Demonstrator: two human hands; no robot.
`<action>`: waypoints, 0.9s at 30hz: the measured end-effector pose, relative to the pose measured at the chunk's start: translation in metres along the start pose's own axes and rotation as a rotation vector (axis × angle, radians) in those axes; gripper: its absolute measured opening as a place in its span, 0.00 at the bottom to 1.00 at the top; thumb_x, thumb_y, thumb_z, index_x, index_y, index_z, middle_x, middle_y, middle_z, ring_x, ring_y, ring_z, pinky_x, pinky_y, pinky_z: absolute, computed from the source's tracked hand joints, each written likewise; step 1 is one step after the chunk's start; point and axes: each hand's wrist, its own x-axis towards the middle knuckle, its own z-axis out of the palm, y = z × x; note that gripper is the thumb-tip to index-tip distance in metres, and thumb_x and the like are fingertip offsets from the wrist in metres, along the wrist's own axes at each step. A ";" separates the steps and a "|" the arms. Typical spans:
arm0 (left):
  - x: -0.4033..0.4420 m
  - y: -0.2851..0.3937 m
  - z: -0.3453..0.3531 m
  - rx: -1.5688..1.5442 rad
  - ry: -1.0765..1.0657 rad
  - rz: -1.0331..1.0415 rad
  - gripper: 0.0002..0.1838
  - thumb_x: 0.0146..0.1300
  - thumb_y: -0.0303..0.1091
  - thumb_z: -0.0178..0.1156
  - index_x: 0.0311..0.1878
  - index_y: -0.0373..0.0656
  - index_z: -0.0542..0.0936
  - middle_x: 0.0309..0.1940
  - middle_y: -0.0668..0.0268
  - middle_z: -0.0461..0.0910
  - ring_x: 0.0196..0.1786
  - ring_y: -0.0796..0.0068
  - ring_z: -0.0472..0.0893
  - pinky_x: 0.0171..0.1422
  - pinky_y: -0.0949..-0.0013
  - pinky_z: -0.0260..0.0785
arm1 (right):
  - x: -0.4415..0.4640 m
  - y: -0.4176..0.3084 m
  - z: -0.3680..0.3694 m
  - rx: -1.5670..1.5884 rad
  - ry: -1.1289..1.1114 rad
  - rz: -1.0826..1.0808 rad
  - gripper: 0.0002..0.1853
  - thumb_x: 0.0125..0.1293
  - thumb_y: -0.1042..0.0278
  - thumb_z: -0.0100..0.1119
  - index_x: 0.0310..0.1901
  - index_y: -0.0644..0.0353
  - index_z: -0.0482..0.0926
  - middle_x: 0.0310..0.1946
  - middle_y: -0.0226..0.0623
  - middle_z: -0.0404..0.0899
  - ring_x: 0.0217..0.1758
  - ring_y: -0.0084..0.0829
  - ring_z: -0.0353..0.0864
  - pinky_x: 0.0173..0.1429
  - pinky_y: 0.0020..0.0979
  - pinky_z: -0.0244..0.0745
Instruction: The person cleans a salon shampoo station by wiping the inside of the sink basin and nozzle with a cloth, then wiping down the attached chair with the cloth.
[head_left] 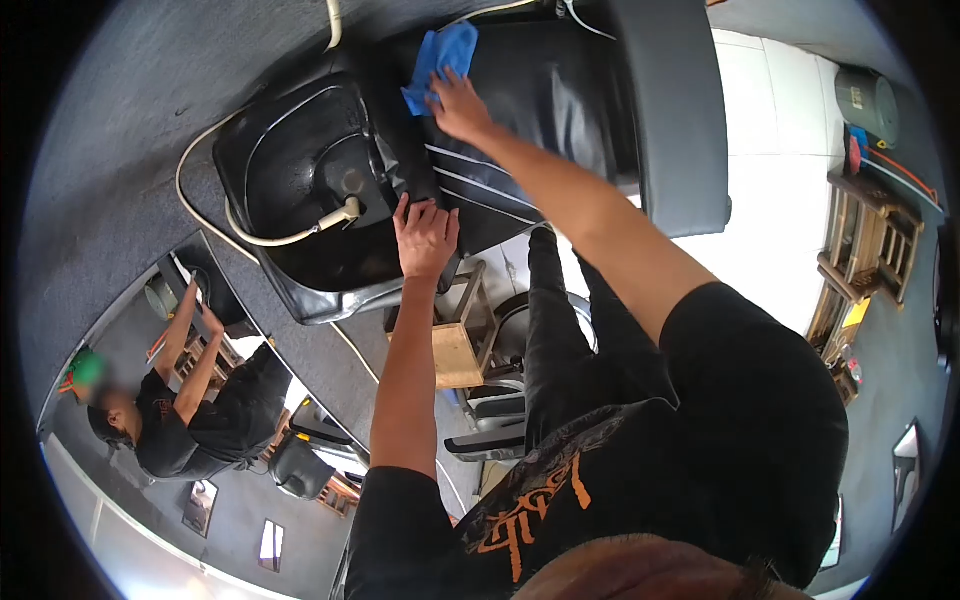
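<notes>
R hand [460,110] spread on blue cloth [450,46]; prob wiping seat [545,80]; L hand [426,240] on basin edge [345,303], grip unclear; nxt needs steady pressure imo

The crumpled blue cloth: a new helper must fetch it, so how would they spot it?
Find the glossy black basin with the cream spray hose, then the black padded seat beside it. Near the seat's basin end, the person's right hand is on the crumpled blue cloth. Its bright blue sets it apart from both black neighbours.
</notes>
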 end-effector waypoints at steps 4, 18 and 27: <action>0.003 -0.001 -0.001 -0.040 0.016 -0.001 0.12 0.65 0.38 0.68 0.26 0.44 0.83 0.31 0.65 0.85 0.49 0.66 0.83 0.77 0.47 0.62 | -0.115 -0.046 -0.016 0.126 -0.042 0.028 0.23 0.74 0.63 0.59 0.66 0.64 0.75 0.70 0.61 0.70 0.75 0.62 0.67 0.78 0.55 0.63; 0.000 -0.003 -0.001 -0.073 0.042 -0.021 0.12 0.64 0.37 0.68 0.25 0.45 0.82 0.30 0.67 0.84 0.48 0.67 0.83 0.77 0.47 0.62 | 0.014 -0.050 -0.090 1.193 0.250 0.806 0.34 0.68 0.43 0.70 0.67 0.54 0.72 0.57 0.31 0.81 0.62 0.30 0.80 0.59 0.38 0.80; -0.001 -0.005 0.001 -0.087 0.053 -0.035 0.13 0.64 0.37 0.68 0.24 0.45 0.80 0.28 0.67 0.82 0.47 0.67 0.83 0.77 0.47 0.63 | 0.117 0.012 0.041 -0.005 -0.134 0.013 0.29 0.68 0.56 0.64 0.67 0.59 0.73 0.66 0.59 0.76 0.70 0.58 0.74 0.72 0.51 0.72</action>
